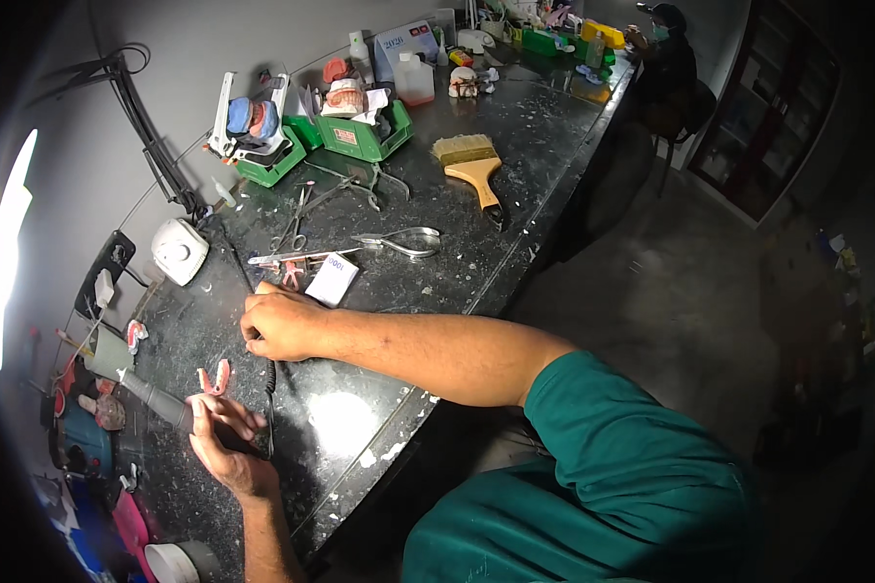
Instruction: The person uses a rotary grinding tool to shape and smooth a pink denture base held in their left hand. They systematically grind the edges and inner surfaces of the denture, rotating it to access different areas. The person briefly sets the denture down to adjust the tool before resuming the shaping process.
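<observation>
Over the dark bench, my left hand (226, 442) is open, with its fingers spread beside a grey tapered nozzle (154, 396). Just beyond its fingertips is a pink U-shaped denture piece (216, 377); I cannot tell if they touch. My right hand (287, 325) is closed, knuckles up, over a black cable. Whatever its fingers hold is hidden. The cable's coiled part (270, 377) emerges below that hand. Close to its knuckles lie a small white printed card (332, 280) and another pink piece (292, 274).
Pliers (399, 241), scissors (297, 222) and a wide brush (472, 173) lie farther along the bench (428, 321). Green bins (367, 136) with dental models stand by the wall, near a white mask (179, 251). A person (666, 68) sits at the far end.
</observation>
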Motion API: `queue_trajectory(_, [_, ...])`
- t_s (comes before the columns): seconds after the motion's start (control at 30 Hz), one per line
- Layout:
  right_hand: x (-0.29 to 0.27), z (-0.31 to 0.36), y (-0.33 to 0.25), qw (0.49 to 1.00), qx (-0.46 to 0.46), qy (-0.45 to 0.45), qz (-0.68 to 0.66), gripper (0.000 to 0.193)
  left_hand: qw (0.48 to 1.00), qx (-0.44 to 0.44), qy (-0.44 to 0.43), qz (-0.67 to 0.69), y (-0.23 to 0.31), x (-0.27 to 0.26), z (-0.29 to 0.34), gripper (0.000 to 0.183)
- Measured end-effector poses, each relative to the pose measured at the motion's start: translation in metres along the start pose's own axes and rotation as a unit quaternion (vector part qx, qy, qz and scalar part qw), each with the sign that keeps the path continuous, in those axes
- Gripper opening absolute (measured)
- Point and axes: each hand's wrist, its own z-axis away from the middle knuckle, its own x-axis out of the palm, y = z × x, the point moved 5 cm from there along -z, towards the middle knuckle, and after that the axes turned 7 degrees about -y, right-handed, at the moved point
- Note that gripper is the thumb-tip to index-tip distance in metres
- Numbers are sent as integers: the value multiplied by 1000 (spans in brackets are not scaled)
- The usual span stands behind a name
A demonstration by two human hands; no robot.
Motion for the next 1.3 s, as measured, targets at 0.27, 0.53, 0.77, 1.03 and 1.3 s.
queue_trajectory(0.27, [0, -1, -3, 998, -41, 22, -42, 16, 997, 70, -42, 12, 6, -1, -8, 27])
queue_trajectory(0.53, [-95, -17, 23, 968, -95, 230, -21, 13, 979, 107, -13, 174, 54, -31, -23, 28])
queue_trajectory(0.77, [-139, 15, 56, 989, 101, -91, -54, 30, 974, 178, -58, 125, 168, -106, -20, 29])
queue_trajectory(1.03, [-135, 51, 86, 983, 127, -116, 71, 28, 984, 126, -65, 112, 189, -168, -46, 27])
queue_trajectory(1.3, [-157, 37, 95, 963, 148, -111, 197, 27, 989, 102, -39, 100, 192, -174, -34, 26])
